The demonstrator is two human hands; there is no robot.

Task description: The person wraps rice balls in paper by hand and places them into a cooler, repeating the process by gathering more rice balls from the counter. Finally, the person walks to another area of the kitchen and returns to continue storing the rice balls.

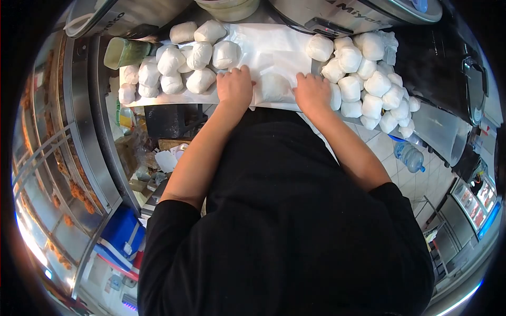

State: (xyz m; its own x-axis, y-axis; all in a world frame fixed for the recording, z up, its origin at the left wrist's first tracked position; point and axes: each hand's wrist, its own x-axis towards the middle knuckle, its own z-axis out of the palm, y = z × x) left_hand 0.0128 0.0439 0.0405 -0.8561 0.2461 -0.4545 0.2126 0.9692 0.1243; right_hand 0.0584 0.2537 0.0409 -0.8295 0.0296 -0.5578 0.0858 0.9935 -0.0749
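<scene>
Head view: your left hand (234, 87) and right hand (312, 92) rest knuckles-up on the white wrapping sheet (274, 50), flanking a white parcel (274, 87) that touches both. Whether they grip it cannot be told. It is probably soft and light; cup its sides gently.

A white tiled floor (421, 187) shows on the right, with a big water bottle (410, 156) on it. A glass case (45, 174) stands left, a blue box (122, 231) near it.
</scene>
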